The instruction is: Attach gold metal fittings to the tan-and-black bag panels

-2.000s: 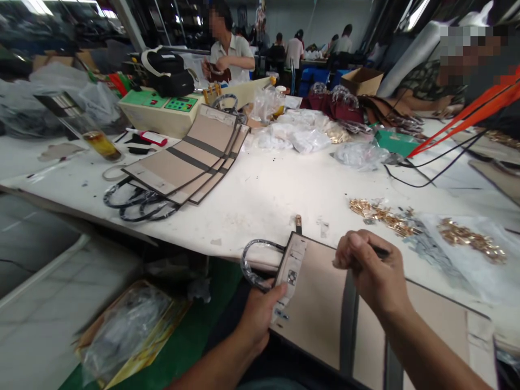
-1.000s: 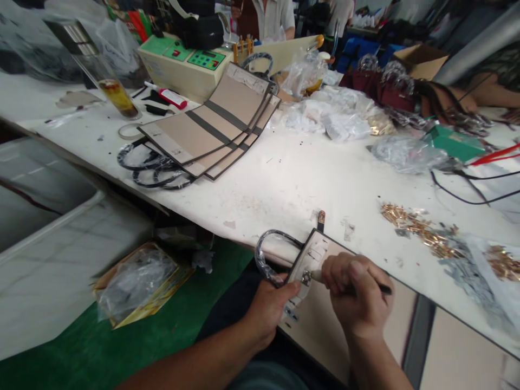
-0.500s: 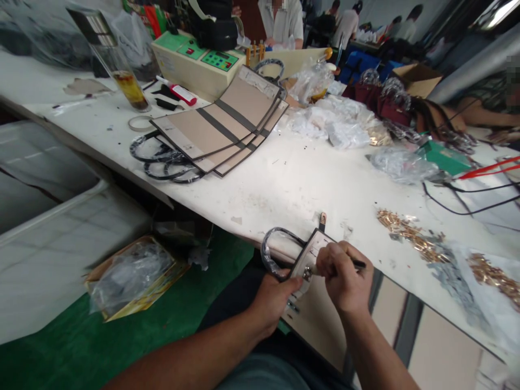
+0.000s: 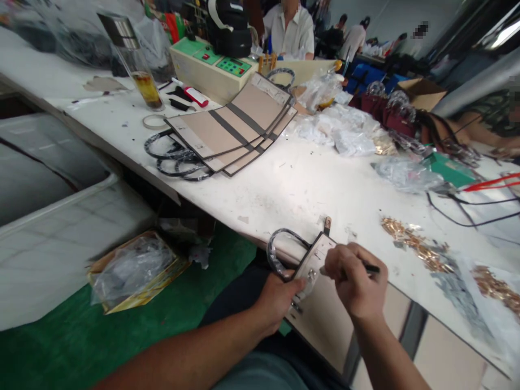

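Note:
My left hand (image 4: 276, 300) grips the edge of a beige panel (image 4: 325, 314) with dark trim, its thumb on the face near small metal fittings (image 4: 312, 274). A black handle (image 4: 274, 249) in clear wrap loops out from the panel's edge beside that hand. My right hand (image 4: 357, 279) is closed around a slim tool with a dark end (image 4: 371, 268), held just over the panel beside the fittings. The panel's far part, crossed by dark bands, lies along the table's near edge under my right forearm.
Similar panels (image 4: 231, 130) lie stacked on the white table (image 4: 260, 189), near a green-topped machine (image 4: 215, 65) and a glass bottle (image 4: 146, 86). Gold-coloured metal pieces (image 4: 418, 244) lie at the right. A box with plastic (image 4: 138, 271) stands on the floor. People sit beyond the table.
The view has shifted, so most things sit slightly further right. My right hand has drawn back a little from the fittings, and my left hand still holds the panel.

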`<state>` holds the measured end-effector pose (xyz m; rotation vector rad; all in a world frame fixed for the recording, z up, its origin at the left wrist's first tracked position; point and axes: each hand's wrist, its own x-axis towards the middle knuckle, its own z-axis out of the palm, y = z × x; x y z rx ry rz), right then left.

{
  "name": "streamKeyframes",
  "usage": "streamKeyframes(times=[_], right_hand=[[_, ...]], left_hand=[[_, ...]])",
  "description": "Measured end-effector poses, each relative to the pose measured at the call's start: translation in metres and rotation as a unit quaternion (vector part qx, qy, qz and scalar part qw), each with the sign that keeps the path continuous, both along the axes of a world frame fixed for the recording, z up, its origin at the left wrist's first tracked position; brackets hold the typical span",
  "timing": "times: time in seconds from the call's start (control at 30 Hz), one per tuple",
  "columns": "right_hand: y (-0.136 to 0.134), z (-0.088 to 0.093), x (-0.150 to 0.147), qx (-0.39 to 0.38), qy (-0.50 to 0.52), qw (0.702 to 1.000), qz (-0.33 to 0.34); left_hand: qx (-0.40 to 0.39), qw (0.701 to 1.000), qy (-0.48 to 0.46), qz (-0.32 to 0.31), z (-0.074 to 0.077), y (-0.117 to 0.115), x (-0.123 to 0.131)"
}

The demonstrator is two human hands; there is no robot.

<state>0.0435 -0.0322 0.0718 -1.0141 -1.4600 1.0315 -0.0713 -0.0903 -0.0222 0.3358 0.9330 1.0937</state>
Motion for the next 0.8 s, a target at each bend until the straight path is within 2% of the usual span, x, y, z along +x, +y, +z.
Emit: streamKeyframes(times=[0.1,0.13,0.27,0.33,0.4,0.47,0.53,0.63,0.73,0.8], right_hand=[[-0.005,-0.008,0.001,0.049,0.114,0.992,0.007],[-0.007,-0.011,0.001,0.056,0.123,0.991,0.007],[-0.013,-0.031,0.009,0.016,0.074,0.997,-0.036],[-0.014,-0.033,0.024,-0.011,0.024,0.997,-0.075],[-0.014,-0.028,0.043,-0.053,-0.072,0.989,-0.116],[-0.012,-0.021,0.060,-0.106,-0.199,0.966,-0.123],[-0.007,-0.020,0.069,-0.138,-0.320,0.933,-0.090],[0.002,-0.033,0.070,-0.135,-0.442,0.884,-0.064],[0.010,-0.046,0.062,-0.116,-0.508,0.846,-0.110],[0.014,-0.050,0.058,-0.108,-0.525,0.834,-0.129]], left_hand=[[-0.005,1.000,0.015,-0.003,0.001,0.000,0.000],[-0.006,1.000,0.019,-0.001,0.001,0.000,0.000],[-0.012,1.000,0.012,0.002,0.001,0.000,0.001],[-0.022,1.000,0.004,-0.002,0.000,0.000,0.000],[-0.031,1.000,0.003,-0.003,0.000,-0.002,-0.002],[-0.036,0.999,0.004,-0.007,0.000,-0.006,-0.003],[-0.045,0.999,0.008,-0.012,0.001,-0.011,-0.002],[-0.056,0.998,0.025,-0.015,0.002,-0.018,0.000],[-0.038,0.998,0.044,-0.035,0.001,-0.022,-0.004],[-0.008,0.996,0.087,-0.023,-0.001,-0.022,-0.017]])
